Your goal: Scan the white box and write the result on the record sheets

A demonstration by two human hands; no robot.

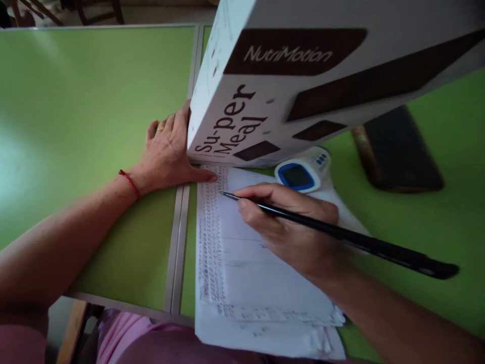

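Observation:
My right hand [291, 222] grips a black pen [341, 232], its tip just above a sheet of paper [250, 278] covered in part with dense rows of handwriting. Several sheets lie in a stack. My left hand [166, 146] is open, with the fingers against the lower corner of a white box [280, 106] and the thumb stretched out onto the top of the page. The box stands upright, printed "NutriMotion" and "Su-per Meal". Between the box and my right hand lies a white-and-blue thermometer gun [301, 172] with a small screen; its handle is partly hidden by that hand.
A dark phone [399, 151] in a brown case rests to the right of the box. The green table [76, 101] has a metal-edged seam [177, 242] running left of the papers. Chair legs [98, 15] show beyond the far edge.

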